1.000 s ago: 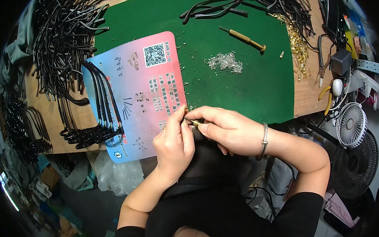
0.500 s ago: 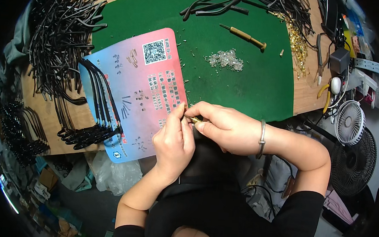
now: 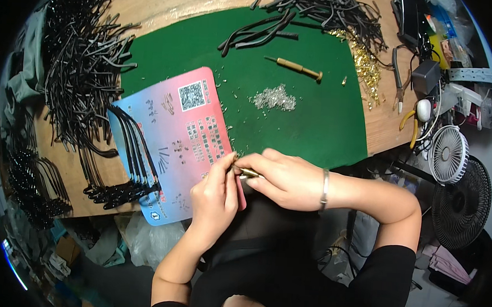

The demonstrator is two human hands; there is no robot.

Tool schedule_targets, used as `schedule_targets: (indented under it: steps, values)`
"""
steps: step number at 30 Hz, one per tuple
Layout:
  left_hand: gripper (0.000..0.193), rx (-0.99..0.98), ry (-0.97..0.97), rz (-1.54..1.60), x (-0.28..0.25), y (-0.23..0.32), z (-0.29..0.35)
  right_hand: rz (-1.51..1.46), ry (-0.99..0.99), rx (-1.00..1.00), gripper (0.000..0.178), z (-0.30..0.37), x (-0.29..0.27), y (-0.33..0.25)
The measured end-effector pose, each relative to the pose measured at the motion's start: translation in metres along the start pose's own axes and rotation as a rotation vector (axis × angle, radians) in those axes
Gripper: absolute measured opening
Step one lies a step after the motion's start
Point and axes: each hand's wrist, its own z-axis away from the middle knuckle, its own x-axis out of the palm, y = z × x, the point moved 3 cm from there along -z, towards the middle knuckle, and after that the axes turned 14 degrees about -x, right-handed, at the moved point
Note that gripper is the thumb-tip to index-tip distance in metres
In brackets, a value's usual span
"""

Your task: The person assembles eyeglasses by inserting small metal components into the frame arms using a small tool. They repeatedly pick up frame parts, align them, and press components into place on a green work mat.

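Note:
Over the front edge of the table, my two hands meet close together. My right hand (image 3: 289,180) is closed around the brass handle of a small screwdriver (image 3: 248,172), its tip pointing toward my left fingers. My left hand (image 3: 214,194) pinches something tiny at its fingertips, too small and covered to name. Beneath the left hand lies a pink and blue printed mat (image 3: 200,170) with several little metal parts on it. A row of black cords (image 3: 137,138) rests across its left side.
On the green mat (image 3: 298,128) are a silvery heap of tiny parts (image 3: 275,98), another brass screwdriver (image 3: 296,68) and loose black cords (image 3: 259,33). Gold-coloured pieces (image 3: 366,68) lie at the right. Black cord bundles (image 3: 84,82) crowd the left; a white fan (image 3: 448,154) stands right.
The whole view has shifted, so the table's things sit further left and mostly lower. My hands stay together, the right one still on the screwdriver, its handle now turned slightly in the grip.

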Motion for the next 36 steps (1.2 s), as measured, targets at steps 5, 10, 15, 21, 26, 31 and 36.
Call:
schedule_targets:
  steps: [5, 10, 15, 21, 26, 31, 36]
  values:
    - [0.033, -0.027, -0.069, 0.072, -0.013, 0.009, -0.010, 0.239, 0.257, -0.072, 0.037, 0.032, -0.019, 0.025]
    - [0.031, 0.152, -0.212, -0.033, 0.001, 0.046, -0.043, 0.271, 0.319, -0.157, 0.035, 0.031, -0.018, 0.032]
    - [0.024, 0.472, 0.157, -0.410, 0.043, 0.111, -0.181, 0.349, 0.358, -0.206, 0.033, 0.024, -0.017, 0.038]
    - [0.018, 0.356, 0.169, -0.439, 0.074, 0.081, -0.214, 0.118, 0.460, -0.213, 0.029, 0.038, -0.024, 0.051]
    - [0.016, 0.316, 0.030, -0.349, 0.057, 0.086, -0.219, 0.189, 0.416, -0.208, 0.029, 0.027, -0.030, 0.046]
    - [0.011, 0.496, 0.197, -0.200, 0.008, 0.101, -0.189, 0.156, 0.445, -0.212, 0.030, 0.034, -0.026, 0.047]
    - [0.013, 0.636, 0.035, -0.306, -0.034, 0.059, -0.116, 0.013, 0.495, -0.269, 0.029, 0.041, -0.032, 0.056]
